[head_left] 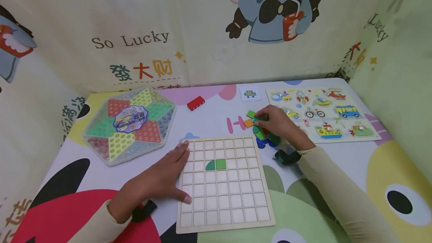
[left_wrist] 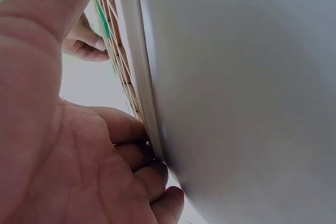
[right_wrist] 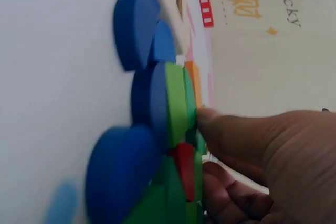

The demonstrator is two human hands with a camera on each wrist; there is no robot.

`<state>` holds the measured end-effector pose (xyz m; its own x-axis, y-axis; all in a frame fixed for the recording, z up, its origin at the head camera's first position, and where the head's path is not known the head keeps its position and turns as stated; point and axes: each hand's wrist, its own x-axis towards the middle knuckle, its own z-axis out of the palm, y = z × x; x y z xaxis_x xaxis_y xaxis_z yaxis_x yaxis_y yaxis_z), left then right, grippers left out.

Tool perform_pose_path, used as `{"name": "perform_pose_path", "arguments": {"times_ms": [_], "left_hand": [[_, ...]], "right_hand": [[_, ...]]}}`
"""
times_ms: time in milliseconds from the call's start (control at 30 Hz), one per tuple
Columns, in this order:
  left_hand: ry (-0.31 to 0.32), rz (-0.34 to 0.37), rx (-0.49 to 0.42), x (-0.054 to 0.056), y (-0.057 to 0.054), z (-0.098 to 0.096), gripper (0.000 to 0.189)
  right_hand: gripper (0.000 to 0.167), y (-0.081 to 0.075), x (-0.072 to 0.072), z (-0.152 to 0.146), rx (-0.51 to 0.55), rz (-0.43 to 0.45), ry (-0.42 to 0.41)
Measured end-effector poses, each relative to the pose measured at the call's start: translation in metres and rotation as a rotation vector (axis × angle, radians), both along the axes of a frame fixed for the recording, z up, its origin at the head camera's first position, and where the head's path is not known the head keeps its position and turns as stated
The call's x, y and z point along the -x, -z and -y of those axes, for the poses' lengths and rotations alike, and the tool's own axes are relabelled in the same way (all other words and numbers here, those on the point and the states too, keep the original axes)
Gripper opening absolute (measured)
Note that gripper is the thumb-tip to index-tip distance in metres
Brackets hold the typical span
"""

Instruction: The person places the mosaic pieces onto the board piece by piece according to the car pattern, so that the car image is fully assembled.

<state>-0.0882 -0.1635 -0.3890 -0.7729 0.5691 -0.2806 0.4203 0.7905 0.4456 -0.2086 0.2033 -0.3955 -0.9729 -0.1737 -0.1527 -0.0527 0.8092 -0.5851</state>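
Note:
A light wooden grid board (head_left: 227,231) lies in front of me, with a green quarter-round piece (head_left: 210,165) and a green square piece (head_left: 221,164) side by side in its cells. My left hand (head_left: 162,173) rests along the board's left edge, thumb lower down and fingers towards the upper corner. Past the upper right corner, my right hand (head_left: 278,125) has its thumb and fingers at a heap of pieces. The heap includes blue rounded pieces (right_wrist: 134,30), a light green piece (right_wrist: 177,103), a red piece (right_wrist: 185,169) and an orange square (head_left: 248,123). I cannot tell whether it pinches one.
A hexagonal Chinese checkers box (head_left: 101,147) stands at the left. Behind the board are a red block (head_left: 195,103) and a small pattern card (head_left: 250,93). A vehicle puzzle board (head_left: 324,113) lies at the right. Dark wrist straps (head_left: 287,157) show at both wrists.

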Motion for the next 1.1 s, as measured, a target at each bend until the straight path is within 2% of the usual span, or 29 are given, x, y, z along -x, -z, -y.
{"name": "perform_pose_path", "arguments": {"times_ms": [300, 533, 733, 900, 1100], "left_hand": [[0.008, -0.005, 0.010, 0.0015, -0.0013, 0.0006, 0.129], [0.009, 0.002, 0.026, 0.0020, 0.0011, 0.0006, 0.130], [0.022, -0.004, 0.007, 0.0020, 0.0031, 0.0017, 0.129], [0.025, -0.001, -0.007, 0.0015, 0.0031, 0.0015, 0.128], [0.022, -0.008, -0.012, 0.0012, 0.0014, 0.0013, 0.128]], "right_hand": [[0.026, -0.0057, 0.0025, 0.0095, -0.072, -0.008, 0.021], [0.023, -0.0018, -0.0026, 0.0097, -0.005, -0.023, 0.036], [0.028, 0.0004, -0.0038, 0.0090, 0.051, -0.037, 0.067], [0.028, 0.0007, -0.0033, 0.0074, 0.053, -0.036, 0.067], [0.022, 0.0011, -0.0037, 0.0072, 0.081, -0.090, 0.070]]}}
